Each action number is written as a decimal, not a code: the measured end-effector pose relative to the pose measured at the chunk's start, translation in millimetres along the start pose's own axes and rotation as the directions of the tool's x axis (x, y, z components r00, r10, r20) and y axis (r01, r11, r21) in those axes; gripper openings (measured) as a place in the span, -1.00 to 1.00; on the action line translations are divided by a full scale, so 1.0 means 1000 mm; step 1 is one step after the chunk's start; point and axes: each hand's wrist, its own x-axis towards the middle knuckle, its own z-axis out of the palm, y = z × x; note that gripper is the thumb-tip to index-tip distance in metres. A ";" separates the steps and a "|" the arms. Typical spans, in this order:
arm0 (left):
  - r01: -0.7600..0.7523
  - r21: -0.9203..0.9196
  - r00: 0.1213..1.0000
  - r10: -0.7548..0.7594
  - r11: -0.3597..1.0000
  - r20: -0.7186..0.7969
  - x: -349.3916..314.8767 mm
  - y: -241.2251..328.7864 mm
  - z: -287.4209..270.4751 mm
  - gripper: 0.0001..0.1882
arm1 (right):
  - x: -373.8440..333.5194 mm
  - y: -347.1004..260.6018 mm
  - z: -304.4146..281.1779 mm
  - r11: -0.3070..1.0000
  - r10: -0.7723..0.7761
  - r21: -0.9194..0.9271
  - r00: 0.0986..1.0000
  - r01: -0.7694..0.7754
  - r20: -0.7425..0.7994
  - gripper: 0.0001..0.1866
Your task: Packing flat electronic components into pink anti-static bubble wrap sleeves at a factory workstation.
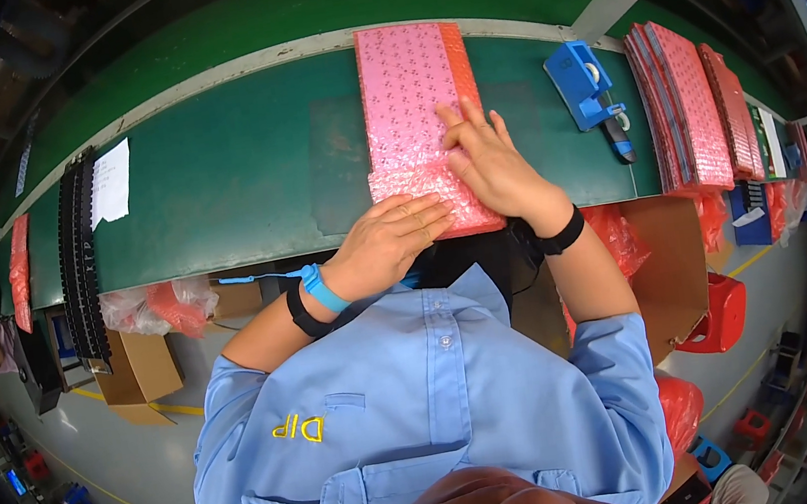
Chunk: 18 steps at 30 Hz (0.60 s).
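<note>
A long flat pack in pink bubble wrap (403,81) lies in front of me on the green bench, its near end at the bench edge. An orange-red strip shows along its right side. My left hand (392,238) rests on the near end, fingers stretched side by side and pressed down on the wrap. Over the right side of the pack is my right hand (495,162), its fingers spread and touching the wrap. Neither hand is closed round anything. What lies inside the wrap is hidden.
A blue tape dispenser (584,84) stands to the right on the green bench top (242,171). Several pink-wrapped packs (688,106) stand upright further right. Black slotted racks (80,261) and a white paper (111,182) lie at the left. Below the bench are cardboard boxes (668,270).
</note>
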 end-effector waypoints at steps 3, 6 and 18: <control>0.002 -0.012 1.000 -0.002 1.000 -0.005 -0.001 0.001 0.000 -0.60 | -0.005 0.019 -0.026 0.984 0.103 0.162 0.970 -0.068 -0.221 -0.75; 0.039 -0.032 0.999 -0.039 0.999 0.006 -0.004 0.002 -0.005 -0.60 | -0.022 0.067 -0.062 0.893 0.440 0.335 0.744 -0.301 -0.503 -0.70; 0.079 -0.100 0.997 -0.079 0.992 0.002 -0.006 0.003 -0.001 -0.58 | -0.017 0.133 -0.149 0.448 0.888 0.246 0.459 -0.860 -0.011 -0.59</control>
